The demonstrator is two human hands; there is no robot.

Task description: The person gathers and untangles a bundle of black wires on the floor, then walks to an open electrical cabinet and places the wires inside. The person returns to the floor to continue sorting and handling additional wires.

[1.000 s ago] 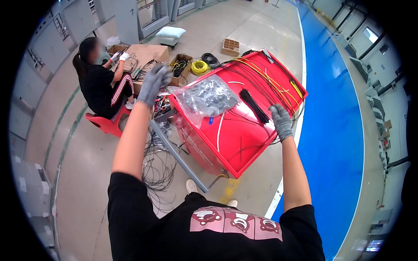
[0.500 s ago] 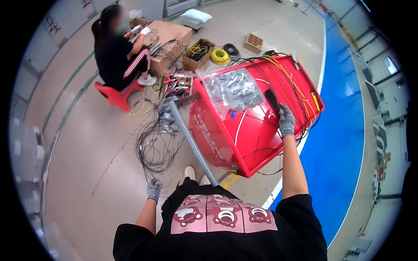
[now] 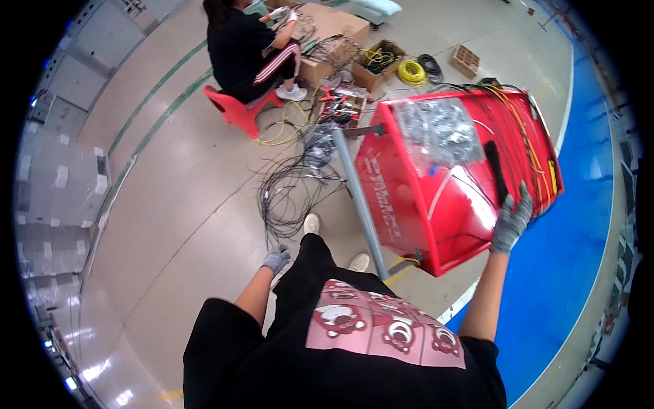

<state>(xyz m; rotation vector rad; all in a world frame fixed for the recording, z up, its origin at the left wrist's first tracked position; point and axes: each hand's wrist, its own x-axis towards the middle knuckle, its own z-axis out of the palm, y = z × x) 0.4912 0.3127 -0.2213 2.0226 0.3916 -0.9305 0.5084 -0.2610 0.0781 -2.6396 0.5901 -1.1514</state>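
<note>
Right hand (image 3: 512, 221), grey-gloved, palm down at the near right edge of the red cart (image 3: 449, 225); fingers extended, slightly spread, no grip visible. Black bundle (image 3: 496, 167) lies on the cart top, lower end right at the fingertips; can't tell if touching. Left hand (image 3: 276, 258) hangs low beside the left thigh, fingers loosely bent; can't tell if it holds anything. Clear plastic bag (image 3: 443, 129) on the cart too. Pale lettering (image 3: 383, 199) on cart side, skewed. Versus one second ago: left hand down from its raised position, right fingers straighter, view turned left.
</note>
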